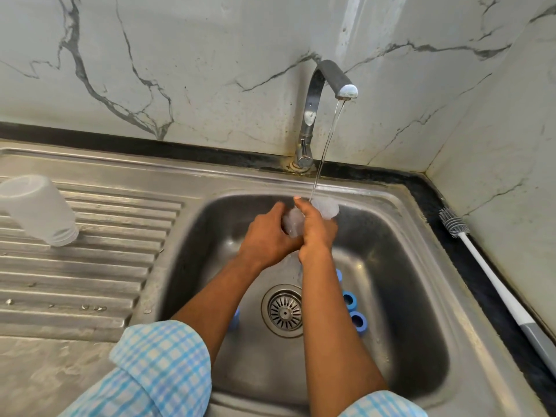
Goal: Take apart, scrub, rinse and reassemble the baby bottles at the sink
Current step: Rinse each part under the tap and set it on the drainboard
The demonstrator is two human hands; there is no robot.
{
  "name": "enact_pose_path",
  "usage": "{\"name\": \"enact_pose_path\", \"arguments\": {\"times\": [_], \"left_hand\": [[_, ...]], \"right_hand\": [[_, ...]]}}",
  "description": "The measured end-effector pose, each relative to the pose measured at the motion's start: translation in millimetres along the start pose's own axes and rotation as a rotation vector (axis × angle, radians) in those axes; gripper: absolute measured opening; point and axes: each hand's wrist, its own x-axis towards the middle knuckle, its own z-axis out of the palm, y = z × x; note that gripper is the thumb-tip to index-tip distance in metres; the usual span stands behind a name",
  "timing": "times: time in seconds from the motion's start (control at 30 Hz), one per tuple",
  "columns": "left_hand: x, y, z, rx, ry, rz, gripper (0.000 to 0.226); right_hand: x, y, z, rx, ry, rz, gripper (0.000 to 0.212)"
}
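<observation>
Over the sink (400, 206), my left hand (266, 236) and my right hand (316, 230) together grip a clear plastic bottle part (293, 221) under the running tap (328, 82); its upper end (326, 206) catches the stream. My fingers hide most of it. Another translucent bottle body (39, 209) lies mouth-down on the ribbed drainboard (90, 266) at the left. Several blue collar rings (358, 322) sit in the basin by the drain (284, 310), one more blue piece (234, 322) peeks from behind my left forearm.
A white-handled bottle brush (481, 266) with grey bristles lies on the dark counter strip at the right, against the marble wall. Water falls in a thin stream from the spout into the basin.
</observation>
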Motion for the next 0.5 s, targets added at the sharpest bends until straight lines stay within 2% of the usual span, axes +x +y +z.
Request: {"name": "enact_pose_path", "arguments": {"times": [0.07,0.13,0.2,0.27,0.33,0.4,0.5], "left_hand": [[2,0,-7,-0.166,-0.100,-0.065,0.039],[0,1,-15,-0.521,-0.257,-0.232,0.031],[-5,5,-22,-0.817,-0.430,-0.413,0.043],[-9,8,-26,-0.999,-0.573,-0.510,0.062],[-9,10,-25,-1.059,-0.635,-0.531,0.070],[-7,12,-24,-1.039,-0.618,-0.521,0.066],[-4,6,-18,-0.898,-0.478,-0.454,0.049]], "right_hand": [[-1,-7,-3,0.019,-0.028,0.003,0.042],[-2,-15,-6,0.020,-0.119,0.004,0.032],[-5,-20,-6,0.054,-0.241,0.030,0.050],[-7,-23,-7,0.171,-0.366,0.071,0.066],[-8,-29,-10,0.255,-0.405,0.075,0.053],[-5,-31,-12,0.261,-0.381,0.074,0.033],[-3,-27,-10,0.142,-0.200,0.049,0.025]]}}
